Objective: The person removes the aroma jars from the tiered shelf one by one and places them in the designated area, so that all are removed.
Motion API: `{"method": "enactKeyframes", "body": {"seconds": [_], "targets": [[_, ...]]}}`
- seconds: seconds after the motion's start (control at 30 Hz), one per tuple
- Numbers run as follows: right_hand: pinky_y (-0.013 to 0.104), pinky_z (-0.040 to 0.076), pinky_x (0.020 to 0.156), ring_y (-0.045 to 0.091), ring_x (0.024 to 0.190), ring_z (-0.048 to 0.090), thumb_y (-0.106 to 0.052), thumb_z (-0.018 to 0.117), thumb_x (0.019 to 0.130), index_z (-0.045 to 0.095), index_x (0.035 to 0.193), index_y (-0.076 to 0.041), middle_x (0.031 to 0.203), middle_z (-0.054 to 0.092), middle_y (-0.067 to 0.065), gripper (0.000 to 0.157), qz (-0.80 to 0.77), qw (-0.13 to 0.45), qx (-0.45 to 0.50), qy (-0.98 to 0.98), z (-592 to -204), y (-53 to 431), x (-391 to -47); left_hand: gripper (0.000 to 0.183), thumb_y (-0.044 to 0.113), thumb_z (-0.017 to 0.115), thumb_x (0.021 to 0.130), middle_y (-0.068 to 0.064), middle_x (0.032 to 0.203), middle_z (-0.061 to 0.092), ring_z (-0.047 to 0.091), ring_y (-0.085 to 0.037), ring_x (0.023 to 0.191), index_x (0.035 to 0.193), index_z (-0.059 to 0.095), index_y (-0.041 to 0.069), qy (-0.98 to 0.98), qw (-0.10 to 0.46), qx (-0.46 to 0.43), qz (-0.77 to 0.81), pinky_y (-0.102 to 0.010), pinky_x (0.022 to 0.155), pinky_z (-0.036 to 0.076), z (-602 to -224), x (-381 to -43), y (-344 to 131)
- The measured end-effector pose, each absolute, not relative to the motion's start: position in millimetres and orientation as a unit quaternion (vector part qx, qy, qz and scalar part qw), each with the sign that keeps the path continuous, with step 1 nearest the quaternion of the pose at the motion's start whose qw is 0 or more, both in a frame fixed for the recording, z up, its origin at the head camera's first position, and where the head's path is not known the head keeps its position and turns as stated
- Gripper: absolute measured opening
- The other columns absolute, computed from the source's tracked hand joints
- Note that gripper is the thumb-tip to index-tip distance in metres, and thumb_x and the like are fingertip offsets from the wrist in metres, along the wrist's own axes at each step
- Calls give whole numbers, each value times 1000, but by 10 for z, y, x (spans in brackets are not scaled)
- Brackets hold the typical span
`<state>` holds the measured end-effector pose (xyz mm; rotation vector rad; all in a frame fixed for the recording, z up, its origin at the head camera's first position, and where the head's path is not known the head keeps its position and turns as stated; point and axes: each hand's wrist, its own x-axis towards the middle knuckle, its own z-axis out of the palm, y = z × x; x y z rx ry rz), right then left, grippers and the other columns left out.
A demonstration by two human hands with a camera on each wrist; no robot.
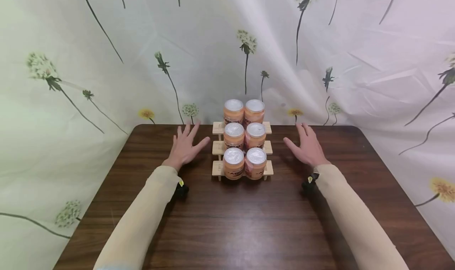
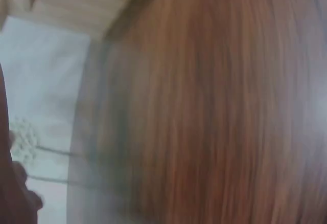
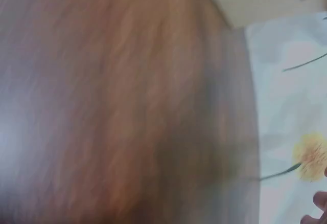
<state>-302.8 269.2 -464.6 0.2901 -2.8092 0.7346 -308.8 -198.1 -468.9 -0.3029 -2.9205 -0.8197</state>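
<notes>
A light wooden three-step rack (image 1: 218, 168) stands on the dark table, bearing several orange jars with pale, ridged lids, two to a step. In the front pair are a left jar (image 1: 234, 169) and a right jar (image 1: 255, 170). Left of the rack, my left hand (image 1: 185, 146) is spread with its thumb toward the steps, holding nothing. My right hand (image 1: 308, 146) mirrors it on the other side, fingers extended and apart from the rack. Both wrist views catch part of the pale rack (image 2: 76, 6) and only bits of the fingers (image 3: 320, 201) at the edge.
The brown wood-grain table (image 1: 241, 222) reaches back to a white curtain (image 1: 213, 44) printed with dandelions, which also hangs along both sides. A small dark device (image 1: 181, 189) sits at the left wrist, and another dark device (image 1: 309, 183) at the right.
</notes>
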Motion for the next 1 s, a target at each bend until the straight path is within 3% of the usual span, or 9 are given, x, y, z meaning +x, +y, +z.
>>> {"method": "enactKeyframes", "body": {"seconds": [0.2,0.3,0.43,0.63,0.8,1.0], "targets": [[67,27,120,45,154,26,-59,54,104,30,165,-9,168,28,23,83,317,118,132,-932,-4456,2512,-3026,73,62,48,106,-12,170,33,26,-36,157,163,39,19,-901,23,-135,-411,-60,125,25,-4619,-2966,-1782],[64,28,121,41,154,28,-60,53,104,31,165,-13,168,31,19,80,334,119,144,-924,-4350,2413,-3035,63,55,56,106,-14,156,52,47,-34,145,154,51,15,-878,2,-134,-460,-57,116,40,-4623,-2904,-1694],[61,27,122,38,154,30,-57,55,105,33,164,-12,167,35,16,78,357,115,153,-914,-4193,2296,-3048,47,37,67,104,-17,142,60,61,-37,128,141,58,9,-834,-21,-136,-535,-51,100,54,-4684,-2854,-1618],[59,26,124,34,156,29,-57,54,105,32,165,-17,168,35,12,76,390,98,166,-901,-3995,2135,-3072,40,14,72,101,-21,140,54,65,-35,119,136,55,4,-777,-46,-124,-615,-37,88,59,-4746,-2798,-1568],[57,30,122,31,155,32,-56,59,103,32,165,-20,167,38,10,77,418,83,174,-888,-3840,1963,-3098,35,13,71,101,-20,139,55,64,-24,111,132,58,3,-758,-65,-106,-640,-35,84,60,-4764,-2782,-1546],[56,32,122,31,152,37,-55,69,98,36,163,-22,165,42,7,80,461,54,180,-867,-3700,1792,-3142,36,16,72,101,-17,141,54,63,-23,112,133,59,5,-741,-78,-92,-660,-33,82,60,-4813,-2795,-1544]]}}
